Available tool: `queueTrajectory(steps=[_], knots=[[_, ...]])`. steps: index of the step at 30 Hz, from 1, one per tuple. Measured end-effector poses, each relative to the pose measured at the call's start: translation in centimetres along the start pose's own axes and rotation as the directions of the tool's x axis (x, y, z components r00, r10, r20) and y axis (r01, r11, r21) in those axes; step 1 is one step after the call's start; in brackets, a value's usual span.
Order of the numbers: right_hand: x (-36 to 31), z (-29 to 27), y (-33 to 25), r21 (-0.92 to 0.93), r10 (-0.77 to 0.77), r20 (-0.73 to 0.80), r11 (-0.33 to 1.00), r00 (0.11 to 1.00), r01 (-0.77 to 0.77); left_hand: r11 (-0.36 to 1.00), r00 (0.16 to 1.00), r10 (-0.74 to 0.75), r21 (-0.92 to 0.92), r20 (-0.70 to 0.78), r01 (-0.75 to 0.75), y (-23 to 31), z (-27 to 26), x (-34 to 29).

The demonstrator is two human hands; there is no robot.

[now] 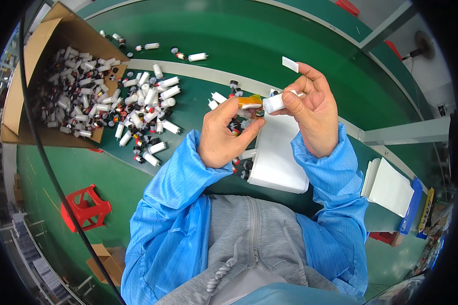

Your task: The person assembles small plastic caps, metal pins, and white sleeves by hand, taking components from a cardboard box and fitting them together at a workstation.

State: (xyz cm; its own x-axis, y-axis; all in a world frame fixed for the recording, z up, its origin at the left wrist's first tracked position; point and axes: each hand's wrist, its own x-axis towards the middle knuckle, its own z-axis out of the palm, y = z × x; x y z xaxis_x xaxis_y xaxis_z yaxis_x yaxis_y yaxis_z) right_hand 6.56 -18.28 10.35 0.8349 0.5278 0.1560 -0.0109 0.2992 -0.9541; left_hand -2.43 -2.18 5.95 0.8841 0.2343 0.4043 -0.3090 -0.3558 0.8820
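Above the table edge, both my hands are raised close together. Between thumb and fingers, my left hand [220, 136] pinches a small part with an orange-yellow translucent wrap [250, 101] and a dark end. My right hand [318, 114] grips a short white cylinder [274, 103], its end close to that part; I cannot tell whether they touch. A small white rectangular label [290, 64] sits at the tip of my right index finger. Below the hands lies a white stack of sheets [280, 157], with several white cylinders and dark caps beside it, partly hidden by my left hand.
A tipped cardboard box [23, 109] at the left spills many white cylinders [150, 96] with dark caps onto the green table. A green conveyor belt [229, 35] runs behind. White sheets [392, 188] lie at the right. A red stool [86, 208] stands on the floor; a black cable [51, 173] hangs at left.
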Motion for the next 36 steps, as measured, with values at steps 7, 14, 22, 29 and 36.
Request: queueTrajectory(steps=[7,14,22,29,36], knots=[[-2.4,-2.4,0.7,-0.105,-0.081,0.05,0.991,0.995,0.086,0.905,0.984,0.163,0.386,0.071,-0.178,-0.5,1.1,0.8],[-4.0,-3.7,2.1,-0.358,-0.203,0.1,0.906,0.974,0.225,0.976,0.952,-0.211,0.001,0.22,0.216,-2.4,2.2,-0.5],[-3.3,-5.3,1.5,-0.313,-0.173,0.084,0.931,0.981,0.191,0.54,0.714,-0.406,-0.481,0.571,0.691,-3.3,2.0,-0.6],[-2.2,-5.6,3.8,-0.793,-0.409,0.047,0.539,0.911,0.283,0.285,0.611,-0.411,-0.542,0.676,0.791,-1.8,3.3,-1.6],[-5.0,-4.1,4.5,0.107,0.227,-0.074,0.97,0.971,-0.219,0.499,0.755,-0.457,-0.568,0.47,0.655,-1.9,3.1,-1.7]])
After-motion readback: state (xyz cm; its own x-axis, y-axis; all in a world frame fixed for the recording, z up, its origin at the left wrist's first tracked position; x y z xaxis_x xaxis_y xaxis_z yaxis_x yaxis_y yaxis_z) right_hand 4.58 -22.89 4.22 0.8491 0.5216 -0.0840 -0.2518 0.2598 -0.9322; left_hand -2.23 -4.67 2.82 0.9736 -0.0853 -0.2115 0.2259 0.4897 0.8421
